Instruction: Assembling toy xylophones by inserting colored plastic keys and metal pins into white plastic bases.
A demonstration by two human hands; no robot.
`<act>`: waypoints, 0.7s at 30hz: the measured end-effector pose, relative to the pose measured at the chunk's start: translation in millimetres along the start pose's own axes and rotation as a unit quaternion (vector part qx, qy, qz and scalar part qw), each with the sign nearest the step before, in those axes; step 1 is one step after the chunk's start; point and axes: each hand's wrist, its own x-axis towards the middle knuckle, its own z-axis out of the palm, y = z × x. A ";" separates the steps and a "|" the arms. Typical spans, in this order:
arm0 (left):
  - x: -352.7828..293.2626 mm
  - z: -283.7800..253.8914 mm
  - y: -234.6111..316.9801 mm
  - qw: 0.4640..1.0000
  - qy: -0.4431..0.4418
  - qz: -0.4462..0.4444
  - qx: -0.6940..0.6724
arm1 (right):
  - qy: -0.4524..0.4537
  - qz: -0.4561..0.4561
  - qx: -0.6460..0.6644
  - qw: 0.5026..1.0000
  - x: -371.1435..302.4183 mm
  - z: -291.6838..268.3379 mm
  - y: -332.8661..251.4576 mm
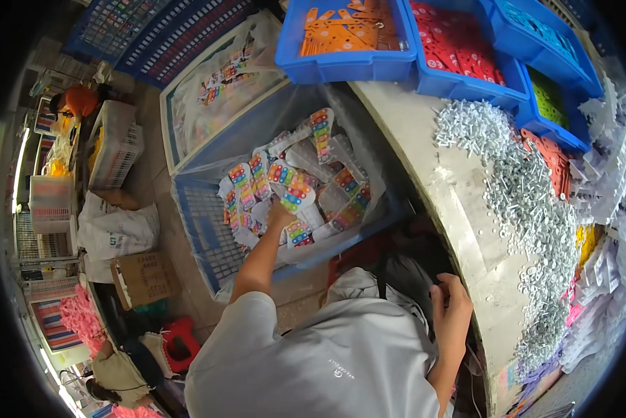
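Note:
My left hand (279, 213) reaches down into a blue mesh crate (200, 230) lined with clear plastic. The crate holds a heap of clear packets of colourful toy xylophones (293, 189). The fingers are buried among the packets, so I cannot tell whether they grip one. My right hand (452, 303) is by my lap at the rounded edge of the metal-topped table (459, 230). Its fingers are bent against dark cloth, and nothing shows in it.
On the table lie a long heap of small white parts (529, 202) and piles of white tags (605, 279). Blue bins hold orange pieces (348, 31), red pieces (459, 42) and green pieces (548, 97). A second lined crate (215, 97), a cardboard box (144, 277), white sacks and a red stool (181, 341) crowd the floor.

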 end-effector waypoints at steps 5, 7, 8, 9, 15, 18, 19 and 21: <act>-21.6 33.2 -97.2 0.912 -0.151 -0.070 -0.374 | -0.020 0.028 0.019 0.999 -0.6 -0.3 1.6; -43.5 41.6 -73.4 0.919 -0.119 -0.087 -0.367 | -0.012 0.039 -0.003 0.999 -0.2 1.1 4.7; -49.4 46.4 -72.9 0.926 -0.068 -0.106 -0.355 | -0.007 0.038 -0.011 0.999 0.0 1.3 4.1; -51.5 51.6 -70.6 0.926 -0.069 -0.107 -0.354 | -0.009 0.039 -0.012 0.999 1.3 2.4 3.9; -7.7 63.9 -96.3 0.950 0.162 -0.192 -0.186 | -0.021 0.012 0.005 1.000 5.6 3.1 -4.0; 15.7 4.9 -49.5 0.908 0.243 -0.003 -0.342 | -0.004 0.024 0.007 1.000 2.7 2.3 0.1; 2.6 -38.1 7.0 0.890 0.202 0.066 -0.403 | 0.023 0.037 0.017 0.999 0.4 2.3 4.3; -16.3 -107.1 96.1 0.823 0.189 0.189 -0.501 | 0.063 0.053 0.043 0.996 -4.8 -4.2 10.1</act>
